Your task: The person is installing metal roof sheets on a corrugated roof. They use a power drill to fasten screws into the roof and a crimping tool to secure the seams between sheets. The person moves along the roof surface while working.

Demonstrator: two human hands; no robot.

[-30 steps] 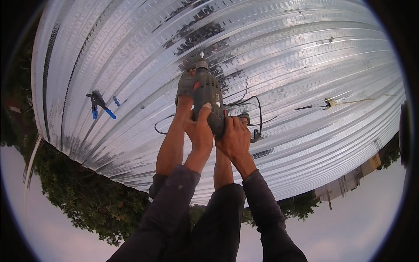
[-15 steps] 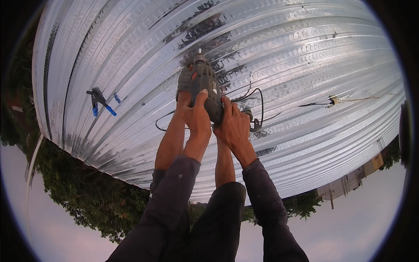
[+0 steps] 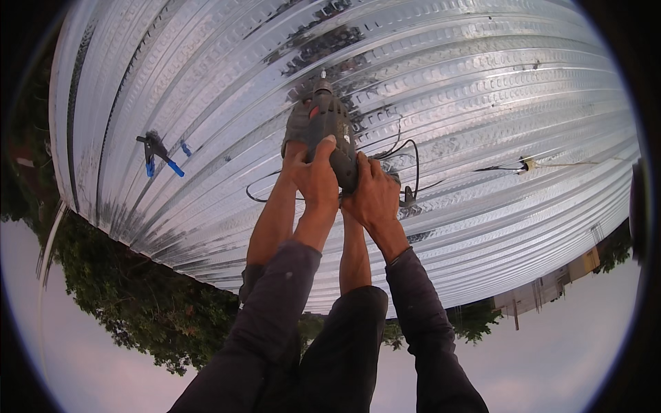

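Note:
A dark grey power drill (image 3: 330, 131) with a red detail points away from me, a short bit (image 3: 323, 73) in its chuck. My left hand (image 3: 315, 171) is closed round the drill's body from the left, its thumb lying along the top. At the rear right end, my right hand (image 3: 374, 193) is wrapped round the drill, with its grip partly hidden below. Beneath is a shiny ribbed metal roofing sheet (image 3: 468, 227); whether the bit touches it I cannot tell. A black cord (image 3: 417, 162) loops out on the sheet beside my right hand.
A black spring clamp (image 3: 157, 148) with blue tips lies to the left. To the right is a small pale object (image 3: 526, 164) with dark strands and a light string. My bare lower legs (image 3: 353, 255) are under my arms. Trees (image 3: 148, 310) stand beyond the sheet's edge.
The drill and both my hands have shifted slightly to the right, the bit a little farther up in view. Both hands keep their hold.

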